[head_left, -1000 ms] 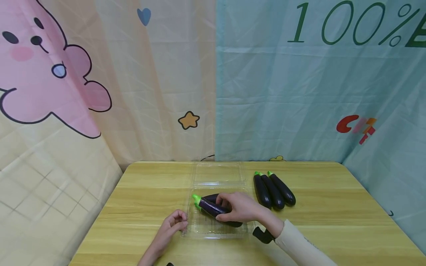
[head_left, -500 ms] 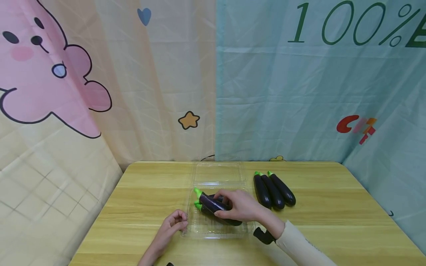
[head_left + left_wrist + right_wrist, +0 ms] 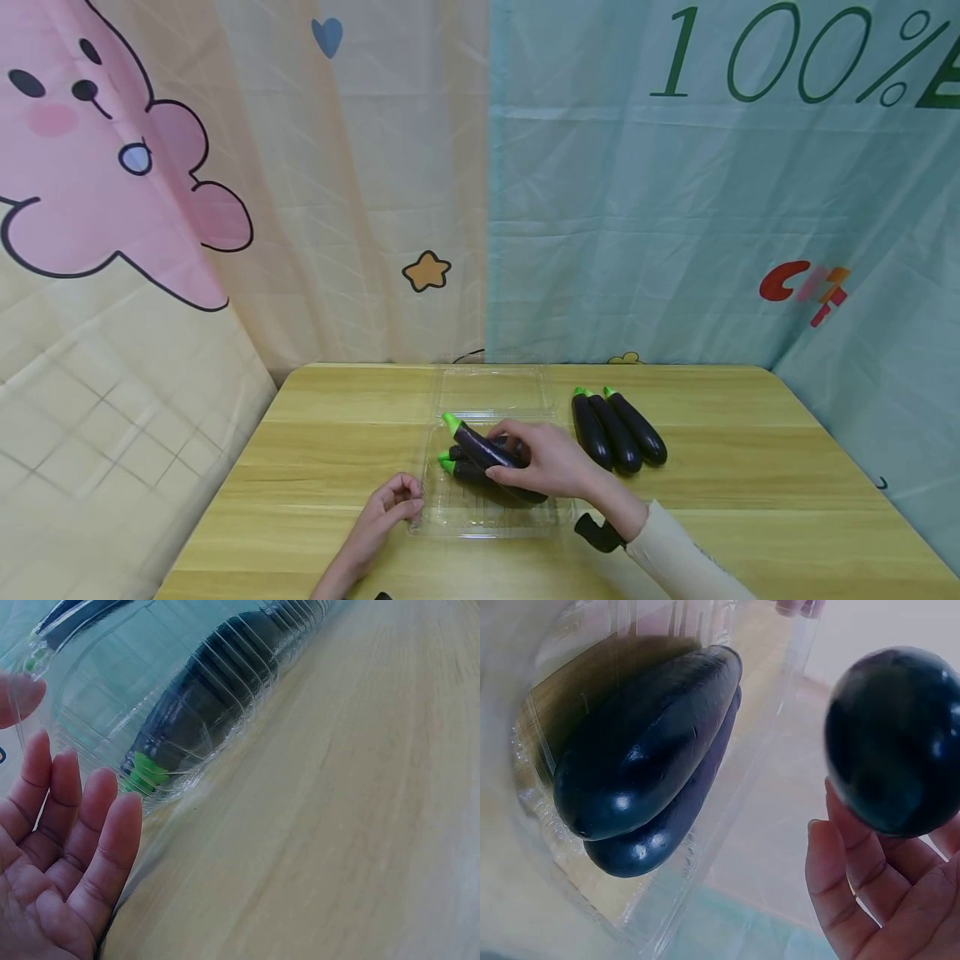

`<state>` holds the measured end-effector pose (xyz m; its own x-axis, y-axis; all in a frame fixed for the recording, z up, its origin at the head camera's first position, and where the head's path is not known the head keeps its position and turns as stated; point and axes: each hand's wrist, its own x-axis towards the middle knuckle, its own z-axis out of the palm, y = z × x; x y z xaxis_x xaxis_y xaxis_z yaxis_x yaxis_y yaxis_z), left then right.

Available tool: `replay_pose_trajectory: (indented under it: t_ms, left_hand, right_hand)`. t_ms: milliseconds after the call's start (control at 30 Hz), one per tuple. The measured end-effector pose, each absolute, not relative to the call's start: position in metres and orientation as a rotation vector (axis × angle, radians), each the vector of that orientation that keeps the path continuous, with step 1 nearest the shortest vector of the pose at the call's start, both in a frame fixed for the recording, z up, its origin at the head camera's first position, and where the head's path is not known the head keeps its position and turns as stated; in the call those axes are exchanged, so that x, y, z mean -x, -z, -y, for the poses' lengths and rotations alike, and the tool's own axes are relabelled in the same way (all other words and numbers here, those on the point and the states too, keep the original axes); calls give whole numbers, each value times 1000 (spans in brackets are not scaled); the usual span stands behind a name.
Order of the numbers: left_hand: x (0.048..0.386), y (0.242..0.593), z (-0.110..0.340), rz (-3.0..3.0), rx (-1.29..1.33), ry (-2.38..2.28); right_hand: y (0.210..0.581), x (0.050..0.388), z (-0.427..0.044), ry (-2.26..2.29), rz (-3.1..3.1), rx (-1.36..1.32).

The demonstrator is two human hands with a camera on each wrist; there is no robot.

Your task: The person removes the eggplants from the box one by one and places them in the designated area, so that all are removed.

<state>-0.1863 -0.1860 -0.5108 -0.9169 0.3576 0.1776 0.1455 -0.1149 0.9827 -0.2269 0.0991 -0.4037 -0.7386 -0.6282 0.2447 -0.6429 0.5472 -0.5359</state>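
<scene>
My right hand (image 3: 551, 460) grips a dark purple eggplant (image 3: 478, 446) with a bright green stem end, thumb on the near side and fingers on the far side. It hangs tilted over a clear plastic clamshell box (image 3: 487, 532). Inside the box two more eggplants lie side by side; in the right wrist view the upper eggplant (image 3: 649, 742) partly covers the lower eggplant (image 3: 641, 851), and the held eggplant's rounded end faces the camera. At the box's left edge my left hand (image 3: 384, 515) pinches the rim, its thumb and fingers on either side of the plastic.
The clear lid (image 3: 491, 392) lies folded back behind the box. Three loose eggplants (image 3: 617, 433) lie together on the wooden table (image 3: 750, 500), right of the box. A printed curtain (image 3: 637, 208) hangs behind the table.
My right hand has shifted the held eggplant slightly up and toward the back, so more of the two eggplants beneath shows. The left hand has stayed at the box's rim.
</scene>
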Motion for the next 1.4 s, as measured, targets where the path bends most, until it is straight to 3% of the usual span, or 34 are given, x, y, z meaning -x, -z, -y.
replay_pose_trajectory:
  t_ms: [1400]
  left_hand:
    - [186,513,186,-2000,-582,-2172]
  right_hand:
    - [392,225,-115,-1099,2549,-712]
